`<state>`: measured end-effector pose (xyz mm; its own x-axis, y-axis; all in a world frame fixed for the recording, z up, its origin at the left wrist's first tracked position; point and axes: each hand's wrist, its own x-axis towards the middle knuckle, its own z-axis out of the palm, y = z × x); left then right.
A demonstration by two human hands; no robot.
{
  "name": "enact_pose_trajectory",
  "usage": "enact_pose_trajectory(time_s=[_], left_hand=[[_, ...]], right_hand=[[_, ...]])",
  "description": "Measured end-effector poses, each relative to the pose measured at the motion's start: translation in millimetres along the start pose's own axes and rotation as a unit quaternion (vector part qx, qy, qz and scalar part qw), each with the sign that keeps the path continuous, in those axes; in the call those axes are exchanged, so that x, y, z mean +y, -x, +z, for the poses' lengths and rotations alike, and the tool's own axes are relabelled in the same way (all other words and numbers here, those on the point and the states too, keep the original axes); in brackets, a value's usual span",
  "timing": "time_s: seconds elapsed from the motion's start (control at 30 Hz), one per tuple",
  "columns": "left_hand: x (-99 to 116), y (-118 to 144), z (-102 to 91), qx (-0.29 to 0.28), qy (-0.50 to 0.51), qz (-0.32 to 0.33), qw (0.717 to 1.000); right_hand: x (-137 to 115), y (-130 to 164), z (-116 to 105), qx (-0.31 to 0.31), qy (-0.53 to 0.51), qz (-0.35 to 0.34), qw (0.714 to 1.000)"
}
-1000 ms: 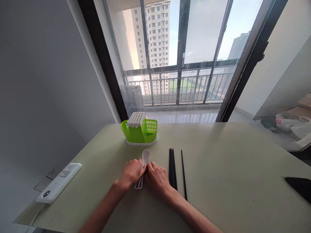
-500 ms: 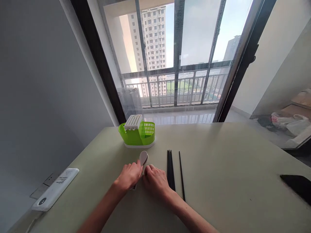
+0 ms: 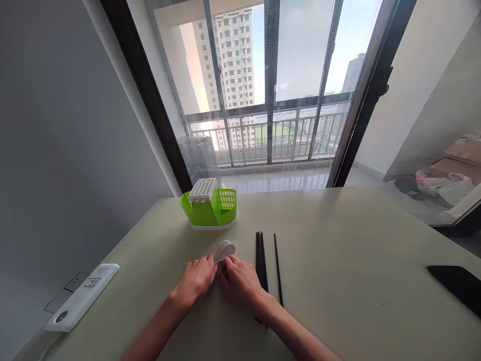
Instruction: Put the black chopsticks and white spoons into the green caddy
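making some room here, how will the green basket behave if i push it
The green basket is probably light for its size, given its thin, holed side. It should slide rather than tip, sitting low on a broad white base.

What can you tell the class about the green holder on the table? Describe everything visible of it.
The green holder is bright and looks like plastic. A white slotted cover sits over its left-middle part, a white base runs beneath, and its right section has a pierced wall with rows of openings. It stands upright near the far edge of the table. Neither the left hand nor the right hand touches it. Its inside is mostly hidden.
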<state>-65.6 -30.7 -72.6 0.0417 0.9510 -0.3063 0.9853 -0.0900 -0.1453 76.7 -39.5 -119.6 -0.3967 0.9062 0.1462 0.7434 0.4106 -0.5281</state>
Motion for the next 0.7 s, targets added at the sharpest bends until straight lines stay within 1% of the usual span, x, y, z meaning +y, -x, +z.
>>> enact_pose_trajectory(time_s=[0.13,0.2,0.27,0.37,0.43,0.5,0.57,0.63,0.67,0.7], left_hand=[[5,3,1.9,0.004,-0.02,0.003,1.0],[9,5,1.4,0.002,-0.016,-0.001,1.0],[16,9,-1.0,0.005,0.0,-0.002,1.0],[29,15,-7.7,0.021,0.058,0.015,0.998],[40,19,-13.3,0.036,0.12,0.037,0.991],[51,23,-19.0,0.049,0.197,0.076,0.976],[63,25,-24.3,0.048,0.286,0.142,0.946],[76,27,-28.4,0.031,0.361,0.221,0.905],[82,28,-29.9,0.02,0.385,0.25,0.888],[88,28,-31.0,0.01,0.399,0.268,0.877]], right_hand=[[3,11,-10,-0.003,-0.018,0.0,1.0],[6,20,-17,0.007,-0.047,0.005,0.999],[10,30,-23,0.027,-0.11,0.019,0.993],[19,43,-32,0.055,-0.224,0.072,0.97],[26,49,-38,0.067,-0.285,0.103,0.951],[33,53,-47,0.072,-0.358,0.102,0.926],[41,56,-58,0.076,-0.453,0.074,0.885],[48,59,-70,0.095,-0.537,0.05,0.836],[51,60,-75,0.11,-0.566,0.047,0.815],[54,62,-80,0.127,-0.585,0.05,0.799]])
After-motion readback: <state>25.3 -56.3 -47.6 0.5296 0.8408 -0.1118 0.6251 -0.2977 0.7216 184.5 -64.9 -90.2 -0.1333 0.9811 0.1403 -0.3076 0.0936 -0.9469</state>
